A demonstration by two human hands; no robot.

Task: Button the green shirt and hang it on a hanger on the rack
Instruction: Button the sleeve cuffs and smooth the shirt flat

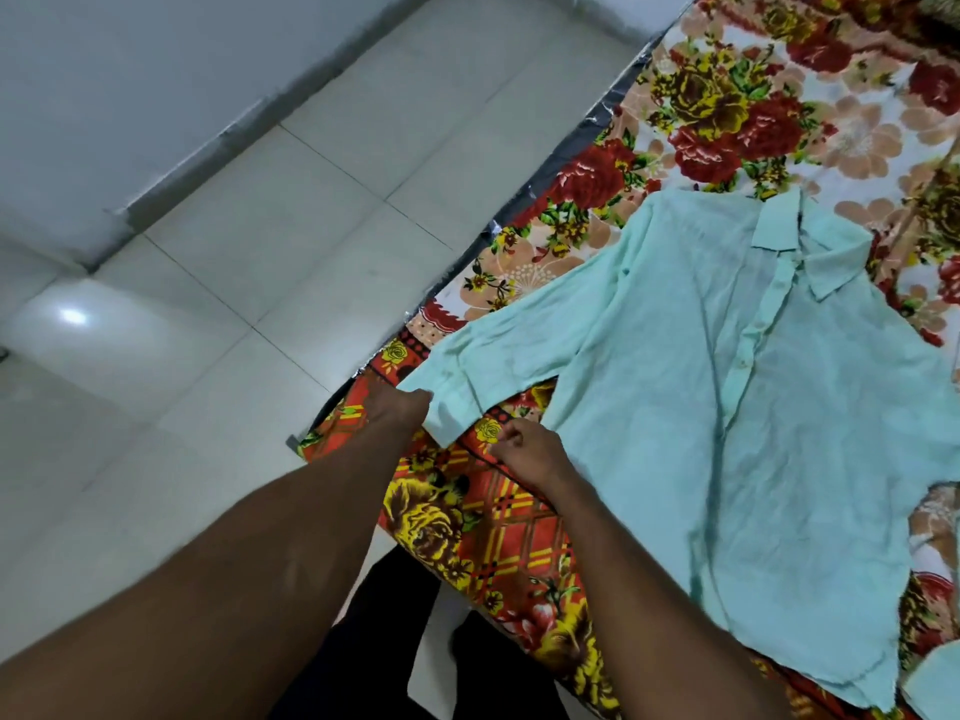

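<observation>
Pale green collared shirt (727, 387) spread flat, front up, right of frame, collar toward upper right

I'm in a home bedroom: floral bedsheet (727, 106) on bed, pale tiled floor (249, 241), plain wall (130, 70).

I see a bed (519, 532) under a floral sheet (727, 111), red and yellow plaid along its near edge. A green shirt (779, 407) lies flat on it, front up, collar toward the far side, one sleeve stretched to the bed's edge. The bed stands on a pale tiled floor (234, 283).
</observation>
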